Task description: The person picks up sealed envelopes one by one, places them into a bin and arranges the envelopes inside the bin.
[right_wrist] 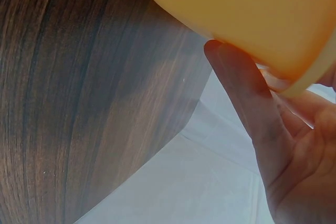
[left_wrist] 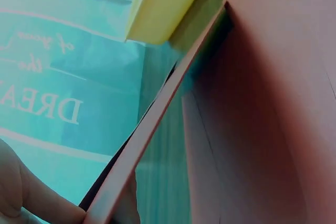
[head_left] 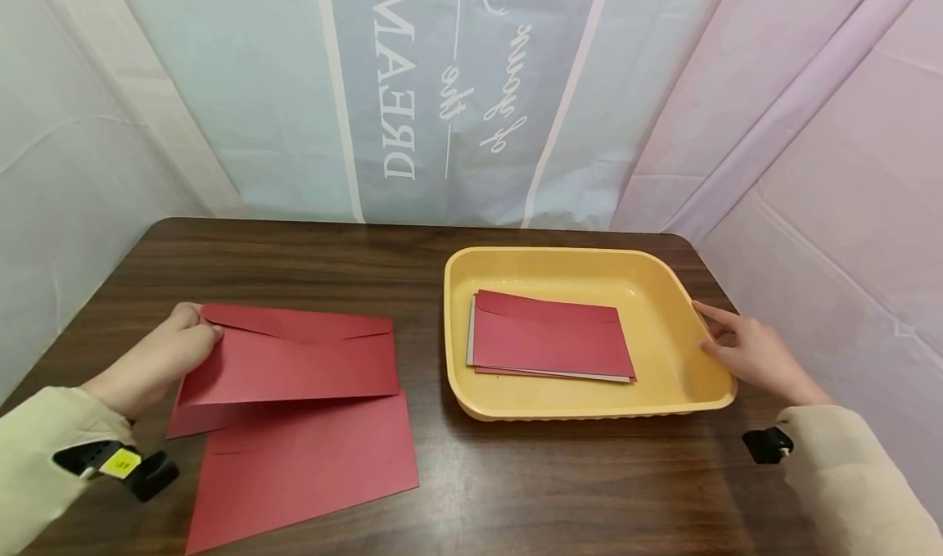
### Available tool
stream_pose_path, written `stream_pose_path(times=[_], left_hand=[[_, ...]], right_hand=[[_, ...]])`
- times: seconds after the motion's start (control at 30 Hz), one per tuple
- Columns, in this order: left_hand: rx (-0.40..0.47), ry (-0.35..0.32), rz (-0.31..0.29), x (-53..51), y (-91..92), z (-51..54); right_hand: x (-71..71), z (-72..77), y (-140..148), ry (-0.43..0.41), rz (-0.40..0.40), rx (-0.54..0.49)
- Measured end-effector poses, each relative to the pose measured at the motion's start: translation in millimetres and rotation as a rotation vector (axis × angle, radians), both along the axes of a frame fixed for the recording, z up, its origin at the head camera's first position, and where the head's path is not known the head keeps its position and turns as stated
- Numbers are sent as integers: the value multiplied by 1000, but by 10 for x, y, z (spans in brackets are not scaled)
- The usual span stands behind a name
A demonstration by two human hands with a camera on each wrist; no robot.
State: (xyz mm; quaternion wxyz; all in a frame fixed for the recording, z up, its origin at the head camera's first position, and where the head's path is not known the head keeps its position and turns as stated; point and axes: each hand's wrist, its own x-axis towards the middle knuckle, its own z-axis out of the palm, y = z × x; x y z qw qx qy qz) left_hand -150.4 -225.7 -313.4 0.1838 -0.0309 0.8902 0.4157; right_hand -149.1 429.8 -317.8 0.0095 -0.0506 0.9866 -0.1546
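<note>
In the head view, my left hand (head_left: 158, 359) pinches the left end of a red envelope (head_left: 309, 363), thumb on top. Its flap side faces up and its near edge is lifted. Beneath it lies another red envelope (head_left: 317, 474) on the table, partly covered. A darker red strip shows under the held one at the left; I cannot tell whether it is a separate envelope. My right hand (head_left: 759, 355) touches the outer right side of a yellow tray (head_left: 678, 359), with thumb and fingers spread. In the tray lies a small stack of red envelopes (head_left: 552, 335) with a pale edge showing.
The dark wood table (head_left: 552, 474) carries everything. A printed cloth (head_left: 471, 97) hangs behind its far edge, and pale cloth walls (head_left: 840, 212) stand at both sides. The tray's raised rim surrounds the stack.
</note>
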Motion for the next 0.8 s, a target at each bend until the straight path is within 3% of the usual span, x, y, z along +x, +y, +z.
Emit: stream_pose_path(times=[0.5, 0.8], left_hand=[[85, 4, 31, -98, 210, 193], [137, 43, 61, -213, 389, 350]], right_hand=[[-3, 22, 8, -2, -4, 5], [-25, 31, 4, 4, 3, 11]])
